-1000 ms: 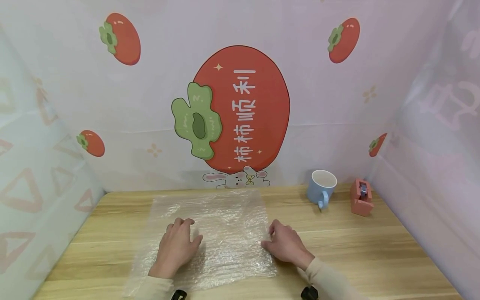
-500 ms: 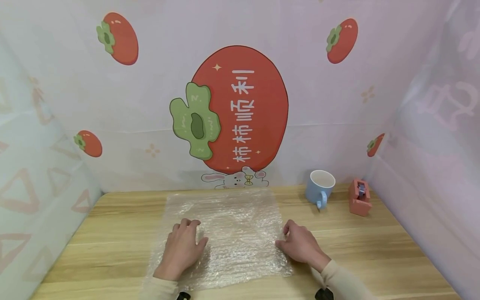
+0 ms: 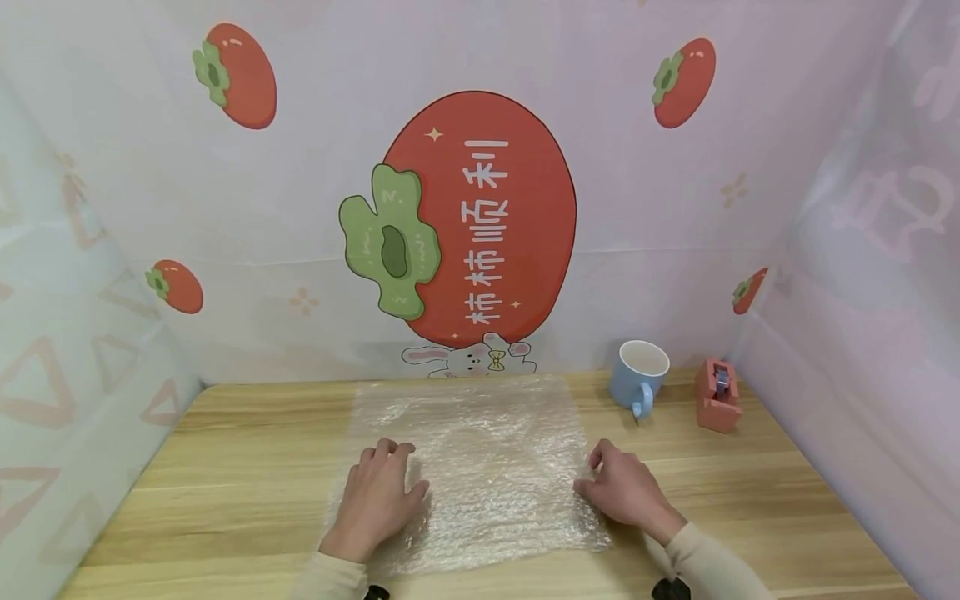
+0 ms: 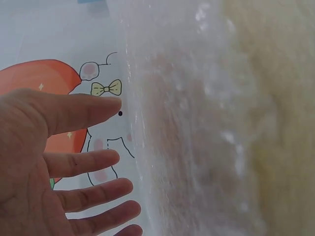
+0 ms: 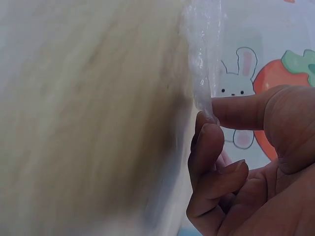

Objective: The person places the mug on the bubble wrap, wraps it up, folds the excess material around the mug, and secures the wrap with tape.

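A sheet of clear bubble wrap [image 3: 502, 467] lies spread on the wooden table in the head view. My right hand [image 3: 626, 487] pinches its right edge; in the right wrist view the thumb and curled index finger of that hand [image 5: 256, 162] grip a fold of the wrap [image 5: 202, 64]. Over the sheet's left part rests my left hand [image 3: 378, 504], fingers spread and slightly bent. The left wrist view has this hand [image 4: 74, 157] with loose, separate fingers close to the wrap [image 4: 192, 123], pinching none of it.
At the back right stands a blue mug [image 3: 639, 379], its handle toward the front. Beside it, farther right, is a pink tape dispenser [image 3: 718, 396]. Fabric walls printed with persimmons [image 3: 502, 217] border the wooden table [image 3: 225, 475] at the back and sides.
The bubble wrap has slid to the right across the table, and both hands have shifted right with it. The right hand keeps its pinch. The mug and tape dispenser stay in place.
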Demonstrator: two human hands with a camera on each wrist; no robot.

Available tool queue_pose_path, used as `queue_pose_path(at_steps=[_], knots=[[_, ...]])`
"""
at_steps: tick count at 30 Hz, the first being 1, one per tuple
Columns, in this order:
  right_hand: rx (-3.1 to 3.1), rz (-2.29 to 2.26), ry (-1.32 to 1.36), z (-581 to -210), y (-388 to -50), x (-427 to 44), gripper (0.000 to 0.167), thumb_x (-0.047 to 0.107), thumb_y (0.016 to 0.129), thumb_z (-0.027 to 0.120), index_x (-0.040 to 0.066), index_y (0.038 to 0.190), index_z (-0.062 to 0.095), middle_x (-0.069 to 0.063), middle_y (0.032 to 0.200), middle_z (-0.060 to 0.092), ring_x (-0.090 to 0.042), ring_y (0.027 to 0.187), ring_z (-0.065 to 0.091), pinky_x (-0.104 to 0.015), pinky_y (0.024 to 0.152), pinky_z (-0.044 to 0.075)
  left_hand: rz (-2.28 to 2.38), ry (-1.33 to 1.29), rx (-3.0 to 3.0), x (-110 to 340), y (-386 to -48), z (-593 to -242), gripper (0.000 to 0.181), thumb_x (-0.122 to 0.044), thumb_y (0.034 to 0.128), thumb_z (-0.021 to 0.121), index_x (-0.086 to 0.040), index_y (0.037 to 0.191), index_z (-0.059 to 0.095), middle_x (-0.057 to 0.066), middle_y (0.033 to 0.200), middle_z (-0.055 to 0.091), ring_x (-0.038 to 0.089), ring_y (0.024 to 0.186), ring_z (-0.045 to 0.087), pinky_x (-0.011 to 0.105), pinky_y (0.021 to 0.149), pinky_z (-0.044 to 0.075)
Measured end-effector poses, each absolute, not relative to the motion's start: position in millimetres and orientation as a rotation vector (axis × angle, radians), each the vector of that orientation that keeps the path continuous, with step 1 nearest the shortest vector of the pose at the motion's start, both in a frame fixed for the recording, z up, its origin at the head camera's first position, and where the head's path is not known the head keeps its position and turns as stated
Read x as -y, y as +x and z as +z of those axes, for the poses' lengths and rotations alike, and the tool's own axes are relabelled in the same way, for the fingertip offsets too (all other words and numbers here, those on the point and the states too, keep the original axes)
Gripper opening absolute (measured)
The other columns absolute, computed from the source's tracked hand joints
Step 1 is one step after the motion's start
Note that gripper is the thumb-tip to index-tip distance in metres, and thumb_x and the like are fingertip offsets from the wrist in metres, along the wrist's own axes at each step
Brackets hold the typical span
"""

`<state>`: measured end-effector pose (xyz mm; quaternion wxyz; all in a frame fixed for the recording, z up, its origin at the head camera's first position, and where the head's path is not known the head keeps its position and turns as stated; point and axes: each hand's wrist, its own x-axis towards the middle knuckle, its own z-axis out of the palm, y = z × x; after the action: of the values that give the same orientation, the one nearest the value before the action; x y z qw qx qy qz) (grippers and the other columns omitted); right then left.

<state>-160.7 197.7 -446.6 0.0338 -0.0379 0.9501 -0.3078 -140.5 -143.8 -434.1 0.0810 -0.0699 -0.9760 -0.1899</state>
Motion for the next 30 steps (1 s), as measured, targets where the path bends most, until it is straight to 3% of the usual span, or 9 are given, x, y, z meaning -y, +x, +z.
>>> queue_pose_path(at_steps=[16, 30], knots=[[-2.939, -0.887, -0.075, -447, -161, -225, 0.033, 0.019, 0.083, 0.083, 0.005, 0.096, 0.056, -0.001, 0.065, 0.053, -0.015, 0.058, 0.051, -0.033, 0.055, 0.041, -0.553, -0.309, 2.929, 138, -136, -434, 0.050, -0.023, 0.0830, 0.079, 0.000, 0.125, 0.065, 0.018, 0.118, 0.061, 0.043, 0.109, 0.057, 0.058, 0.083, 0.050], [-2.920, -0.892, -0.050, -448, -163, -236, 0.033, 0.020, 0.084, 0.081, 0.003, 0.098, 0.057, -0.002, 0.065, 0.054, -0.016, 0.057, 0.051, -0.033, 0.055, 0.041, -0.562, -0.362, 2.973, 132, -132, -436, 0.055, -0.024, 0.0796, 0.081, 0.001, 0.125, 0.064, 0.021, 0.123, 0.059, 0.048, 0.114, 0.054, 0.063, 0.090, 0.048]])
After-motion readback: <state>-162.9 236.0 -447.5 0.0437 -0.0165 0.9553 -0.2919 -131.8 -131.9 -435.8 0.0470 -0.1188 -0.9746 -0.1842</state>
